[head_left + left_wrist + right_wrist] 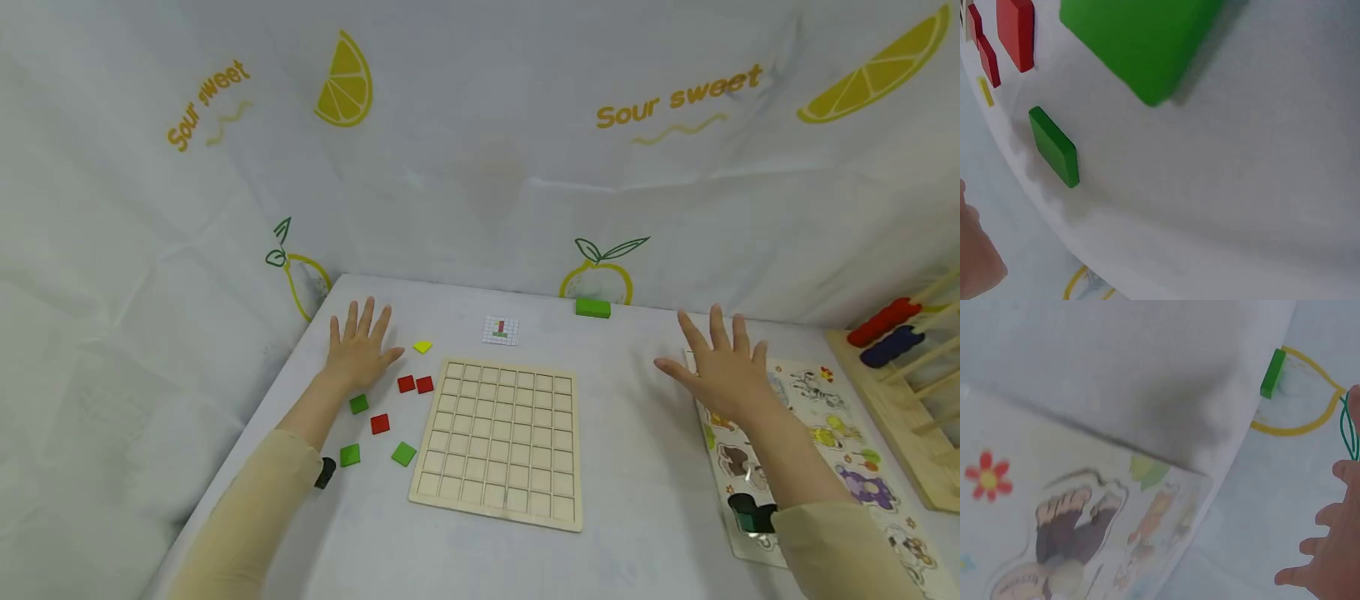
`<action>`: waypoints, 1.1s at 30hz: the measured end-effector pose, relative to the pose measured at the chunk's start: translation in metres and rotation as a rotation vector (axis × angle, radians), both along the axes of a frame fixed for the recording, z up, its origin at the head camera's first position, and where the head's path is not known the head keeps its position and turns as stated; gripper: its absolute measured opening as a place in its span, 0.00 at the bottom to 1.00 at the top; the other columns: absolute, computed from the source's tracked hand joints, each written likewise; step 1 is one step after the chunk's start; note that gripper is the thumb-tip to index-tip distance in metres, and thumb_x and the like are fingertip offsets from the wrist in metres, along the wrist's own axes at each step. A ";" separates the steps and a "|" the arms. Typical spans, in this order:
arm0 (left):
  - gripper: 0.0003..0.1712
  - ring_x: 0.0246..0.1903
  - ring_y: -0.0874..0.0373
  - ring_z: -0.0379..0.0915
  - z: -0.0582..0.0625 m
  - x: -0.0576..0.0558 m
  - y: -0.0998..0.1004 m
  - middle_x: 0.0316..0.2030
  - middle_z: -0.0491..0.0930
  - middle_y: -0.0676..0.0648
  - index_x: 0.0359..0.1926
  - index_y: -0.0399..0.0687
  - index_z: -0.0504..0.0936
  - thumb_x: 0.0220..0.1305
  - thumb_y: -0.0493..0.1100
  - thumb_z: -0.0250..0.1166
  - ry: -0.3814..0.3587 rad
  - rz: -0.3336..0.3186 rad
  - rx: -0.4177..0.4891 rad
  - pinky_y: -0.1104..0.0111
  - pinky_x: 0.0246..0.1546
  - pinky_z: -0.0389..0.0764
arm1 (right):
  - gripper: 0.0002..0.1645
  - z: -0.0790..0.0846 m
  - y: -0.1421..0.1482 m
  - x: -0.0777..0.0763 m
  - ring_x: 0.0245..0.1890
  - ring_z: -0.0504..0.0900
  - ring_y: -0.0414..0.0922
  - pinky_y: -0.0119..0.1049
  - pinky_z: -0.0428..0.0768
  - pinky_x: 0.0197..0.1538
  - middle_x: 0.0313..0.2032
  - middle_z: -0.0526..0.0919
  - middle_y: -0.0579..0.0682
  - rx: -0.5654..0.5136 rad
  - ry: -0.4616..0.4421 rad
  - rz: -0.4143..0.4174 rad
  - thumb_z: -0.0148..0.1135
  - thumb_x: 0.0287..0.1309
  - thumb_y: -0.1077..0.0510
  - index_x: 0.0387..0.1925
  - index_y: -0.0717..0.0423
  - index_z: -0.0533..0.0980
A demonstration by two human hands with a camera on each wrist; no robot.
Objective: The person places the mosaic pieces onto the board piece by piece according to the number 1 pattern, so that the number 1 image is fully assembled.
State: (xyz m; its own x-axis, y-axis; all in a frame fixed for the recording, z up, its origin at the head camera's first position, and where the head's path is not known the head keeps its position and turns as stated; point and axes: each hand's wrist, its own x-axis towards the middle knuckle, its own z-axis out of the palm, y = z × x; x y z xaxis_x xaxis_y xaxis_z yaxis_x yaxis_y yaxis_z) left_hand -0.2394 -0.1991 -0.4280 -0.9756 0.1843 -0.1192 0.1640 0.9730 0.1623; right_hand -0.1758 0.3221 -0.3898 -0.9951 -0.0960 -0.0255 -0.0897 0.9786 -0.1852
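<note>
My left hand is spread with straight fingers near the table's left edge and holds nothing. Close to it lie several small square tiles: a green tile, a red tile and a yellow piece among them. My right hand, fingers spread, holds nothing above the animal picture board. Between the hands lies a wooden grid board with bare square cells. Behind it is a small card with a red and green figure on a grid.
A green block stands at the table's back edge. On the right is a wooden frame with rods and red and dark blue beads. A white cloth printed with lemons hangs behind the table.
</note>
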 end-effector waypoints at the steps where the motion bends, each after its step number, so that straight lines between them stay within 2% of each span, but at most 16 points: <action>1: 0.46 0.78 0.37 0.17 0.000 -0.001 0.002 0.79 0.25 0.40 0.79 0.50 0.35 0.74 0.62 0.46 -0.003 -0.004 0.024 0.37 0.73 0.25 | 0.56 -0.001 -0.005 -0.001 0.72 0.30 0.80 0.83 0.38 0.62 0.74 0.28 0.74 -0.002 -0.002 0.006 0.42 0.65 0.24 0.79 0.47 0.35; 4: 0.45 0.78 0.37 0.22 0.000 -0.003 0.010 0.79 0.30 0.39 0.79 0.46 0.37 0.75 0.60 0.47 -0.011 -0.025 0.093 0.37 0.74 0.29 | 0.56 -0.003 -0.023 -0.004 0.72 0.35 0.79 0.82 0.42 0.63 0.75 0.32 0.73 -0.007 -0.019 0.027 0.43 0.64 0.24 0.79 0.49 0.39; 7: 0.42 0.78 0.36 0.32 0.002 -0.006 0.017 0.79 0.39 0.36 0.78 0.41 0.43 0.76 0.57 0.47 -0.029 -0.048 0.154 0.40 0.76 0.40 | 0.55 -0.005 -0.040 -0.009 0.73 0.38 0.77 0.80 0.45 0.65 0.76 0.35 0.73 -0.028 -0.048 0.067 0.43 0.65 0.25 0.78 0.52 0.42; 11: 0.35 0.76 0.38 0.47 0.004 -0.009 0.027 0.76 0.54 0.35 0.75 0.35 0.54 0.76 0.51 0.48 -0.096 -0.050 0.263 0.46 0.76 0.53 | 0.53 -0.009 -0.059 -0.015 0.76 0.41 0.72 0.76 0.47 0.68 0.77 0.37 0.68 -0.143 -0.116 0.129 0.47 0.67 0.29 0.78 0.54 0.43; 15: 0.30 0.74 0.39 0.55 0.004 -0.013 0.036 0.71 0.64 0.35 0.71 0.36 0.64 0.74 0.47 0.51 -0.134 -0.032 0.327 0.49 0.74 0.58 | 0.53 -0.015 -0.074 -0.020 0.77 0.45 0.69 0.70 0.49 0.72 0.78 0.42 0.65 -0.285 -0.182 0.188 0.53 0.67 0.34 0.78 0.56 0.43; 20: 0.28 0.72 0.40 0.61 0.001 -0.020 0.042 0.69 0.69 0.36 0.68 0.36 0.68 0.72 0.46 0.55 -0.127 -0.040 0.335 0.50 0.72 0.63 | 0.51 -0.025 -0.088 -0.021 0.76 0.50 0.67 0.67 0.53 0.73 0.77 0.49 0.63 -0.381 -0.246 0.241 0.59 0.64 0.38 0.77 0.55 0.49; 25: 0.29 0.70 0.40 0.64 0.002 -0.023 0.048 0.67 0.71 0.36 0.68 0.37 0.68 0.71 0.45 0.56 -0.138 -0.027 0.329 0.50 0.71 0.65 | 0.56 -0.034 -0.096 -0.020 0.76 0.53 0.66 0.65 0.57 0.73 0.77 0.53 0.62 -0.398 -0.306 0.275 0.69 0.55 0.40 0.76 0.54 0.53; 30: 0.28 0.69 0.39 0.65 0.002 -0.022 0.050 0.66 0.72 0.35 0.67 0.37 0.69 0.70 0.43 0.57 -0.147 -0.025 0.327 0.50 0.71 0.66 | 0.65 -0.040 -0.100 -0.017 0.77 0.50 0.64 0.62 0.54 0.75 0.77 0.52 0.62 -0.396 -0.362 0.306 0.77 0.42 0.41 0.75 0.58 0.54; 33: 0.27 0.68 0.39 0.66 0.002 -0.021 0.048 0.66 0.72 0.35 0.67 0.38 0.71 0.69 0.42 0.57 -0.164 -0.008 0.347 0.50 0.70 0.67 | 0.67 -0.043 -0.100 -0.016 0.78 0.47 0.64 0.62 0.51 0.76 0.77 0.51 0.62 -0.389 -0.381 0.327 0.80 0.38 0.41 0.75 0.59 0.55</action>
